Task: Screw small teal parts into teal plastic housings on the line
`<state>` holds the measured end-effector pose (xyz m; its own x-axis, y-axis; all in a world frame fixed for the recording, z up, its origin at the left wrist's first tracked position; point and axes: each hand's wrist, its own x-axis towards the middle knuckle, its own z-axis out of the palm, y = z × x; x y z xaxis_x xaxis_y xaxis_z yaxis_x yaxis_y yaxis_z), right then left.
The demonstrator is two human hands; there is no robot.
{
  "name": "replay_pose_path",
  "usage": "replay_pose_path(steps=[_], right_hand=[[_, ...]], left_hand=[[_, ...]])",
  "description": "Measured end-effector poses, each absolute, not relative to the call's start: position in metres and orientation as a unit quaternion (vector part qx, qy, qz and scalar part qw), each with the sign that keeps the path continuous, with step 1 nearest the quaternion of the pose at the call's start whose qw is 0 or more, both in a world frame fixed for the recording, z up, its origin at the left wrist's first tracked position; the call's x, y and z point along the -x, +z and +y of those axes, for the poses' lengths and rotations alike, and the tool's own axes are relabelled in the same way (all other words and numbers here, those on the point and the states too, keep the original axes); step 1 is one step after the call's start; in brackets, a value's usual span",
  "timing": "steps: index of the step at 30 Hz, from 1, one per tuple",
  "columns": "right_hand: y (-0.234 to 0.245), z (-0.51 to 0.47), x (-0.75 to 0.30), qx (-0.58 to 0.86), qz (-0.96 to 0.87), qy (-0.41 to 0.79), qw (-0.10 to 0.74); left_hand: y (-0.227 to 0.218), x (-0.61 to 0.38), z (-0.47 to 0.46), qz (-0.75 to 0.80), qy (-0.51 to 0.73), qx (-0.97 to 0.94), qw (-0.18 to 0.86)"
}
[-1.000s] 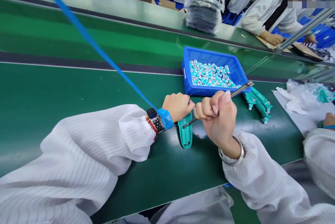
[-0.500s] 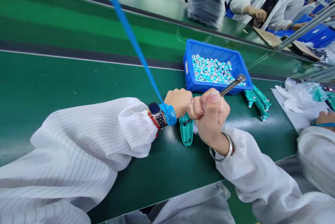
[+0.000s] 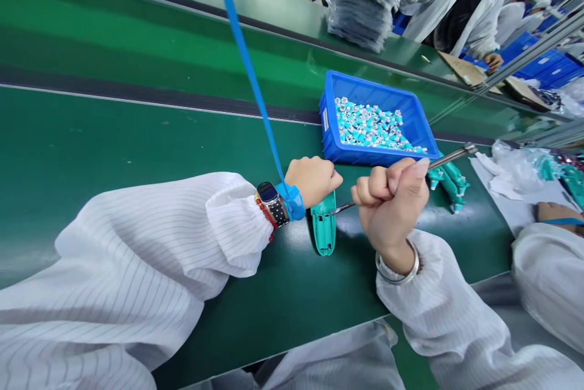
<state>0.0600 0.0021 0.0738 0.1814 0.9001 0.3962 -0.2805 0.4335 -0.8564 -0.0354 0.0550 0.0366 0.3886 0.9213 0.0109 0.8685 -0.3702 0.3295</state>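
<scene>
Head camera, findings at this moment:

1. Teal plastic housing (image 3: 323,229): elongated, lying flat on the green conveyor belt (image 3: 114,134) at lower centre of the frame, just below the blue tray. Its upper end sits right under the left hand.
2. Left hand (image 3: 314,180): fingers curled closed, directly at the housing's upper end. Whether it has hold of the housing cannot be confirmed from this view.
3. Right hand (image 3: 392,210): closed in a tight fist around a slim steel tool (image 3: 451,157), which passes through the fist. The tool's lower tip reaches the housing's upper end; its upper end points toward the right of the frame.
4. Blue plastic tray (image 3: 365,156): just beyond the hands, holding many small teal-and-silver parts (image 3: 367,125).
5. Further teal housings (image 3: 449,180): on the belt right of the tray, close to the right hand.
6. Left wrist: blue wrist strap (image 3: 292,202) with blue cord (image 3: 249,55) rising to the top of the frame, plus a smartwatch (image 3: 268,194) and red bracelet (image 3: 263,215). Right wrist: metal bangle (image 3: 398,269).
7. Right edge: a co-worker's hand (image 3: 552,212) rests beside a sheet and plastic bags (image 3: 515,174).
8. Upper centre: stack of bagged black items (image 3: 360,13) on the far belt.
</scene>
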Motion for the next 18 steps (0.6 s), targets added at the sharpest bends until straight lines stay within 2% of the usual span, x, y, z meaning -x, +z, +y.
replay_pose_path(steps=[18], right_hand=[[0.066, -0.007, -0.047, 0.312, -0.521, 0.398, 0.688]], left_hand=[[0.041, 0.036, 0.053, 0.557, 0.105, -0.800, 0.198]])
